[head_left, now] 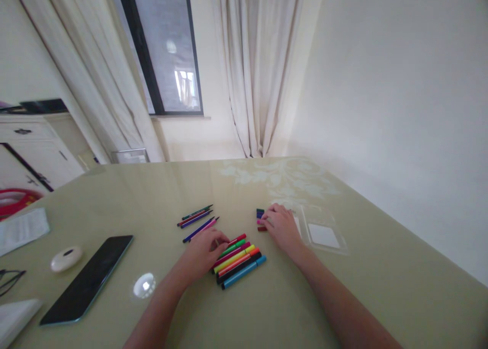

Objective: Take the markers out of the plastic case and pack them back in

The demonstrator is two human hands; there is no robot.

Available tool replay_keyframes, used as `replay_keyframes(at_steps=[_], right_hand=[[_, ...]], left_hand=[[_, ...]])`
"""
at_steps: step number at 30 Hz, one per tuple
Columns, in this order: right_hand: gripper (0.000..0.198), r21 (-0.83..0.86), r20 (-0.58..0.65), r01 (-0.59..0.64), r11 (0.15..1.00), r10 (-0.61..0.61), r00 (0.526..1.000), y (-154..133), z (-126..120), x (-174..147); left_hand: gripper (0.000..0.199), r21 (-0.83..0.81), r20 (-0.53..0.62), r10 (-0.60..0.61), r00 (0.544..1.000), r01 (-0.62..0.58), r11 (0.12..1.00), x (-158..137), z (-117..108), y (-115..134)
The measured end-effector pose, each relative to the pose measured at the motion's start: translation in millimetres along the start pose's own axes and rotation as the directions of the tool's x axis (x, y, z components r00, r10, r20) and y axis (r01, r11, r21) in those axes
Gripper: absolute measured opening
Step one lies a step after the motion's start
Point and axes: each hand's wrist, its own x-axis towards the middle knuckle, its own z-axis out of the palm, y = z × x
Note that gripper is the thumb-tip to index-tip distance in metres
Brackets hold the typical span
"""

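My left hand (208, 250) rests at the left end of a row of capped markers, its thumb and fingers closed around the end of the red marker (238, 240). Below that marker lie green, magenta, yellow, orange, black and blue markers (244, 272), side by side. My right hand (281, 226) is over a small group of loose caps, fingertips closed on a pink cap (259, 222). A dark blue cap (260, 213) and a dark red cap (262, 229) lie beside it. Several uncapped markers (196, 216) with exposed tips lie beyond my left hand.
A clear plastic case (337, 232) with white inserts lies open beside my right hand. On the left are a black phone-like slab (89, 278), a white oval device (66, 259), a round shiny disc (144, 285) and a white cloth (23, 230). A wall borders the table's right edge.
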Motion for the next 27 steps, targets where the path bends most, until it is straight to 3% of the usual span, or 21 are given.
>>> replay_keyframes(at_steps=[5, 7, 10, 12, 22, 27], right_hand=[[0.011, 0.006, 0.004, -0.01, 1.0, 0.01, 1.0, 0, 0, 0], [0.011, 0.004, 0.006, -0.012, 1.0, 0.012, 1.0, 0, -1, -1], [0.013, -0.007, -0.002, -0.004, 1.0, 0.004, 1.0, -1, -3, -1], [0.015, -0.017, -0.002, 0.004, 1.0, -0.004, 1.0, -1, -4, -1], [0.015, 0.017, -0.011, 0.014, 1.0, -0.014, 1.0, 1, -2, 0], [0.012, 0.228, -0.016, 0.034, 0.973, -0.031, 0.999, -3, -3, 3]], left_hand=[[0.033, -0.031, 0.012, -0.009, 1.0, 0.01, 0.999, 3, -1, -5], [0.029, 0.011, -0.084, -0.086, 0.993, 0.087, 0.996, 4, -3, -14], [0.024, 0.123, -0.267, -0.205, 0.942, 0.244, 0.962, 5, -6, -29], [0.021, 0.199, -0.314, -0.228, 0.922, 0.298, 0.933, 4, -8, -36], [0.013, 0.275, -0.366, -0.286, 0.885, 0.397, 0.876, 1, -9, -38], [0.015, 0.264, -0.362, -0.331, 0.871, 0.436, 0.86, 1, -9, -40]])
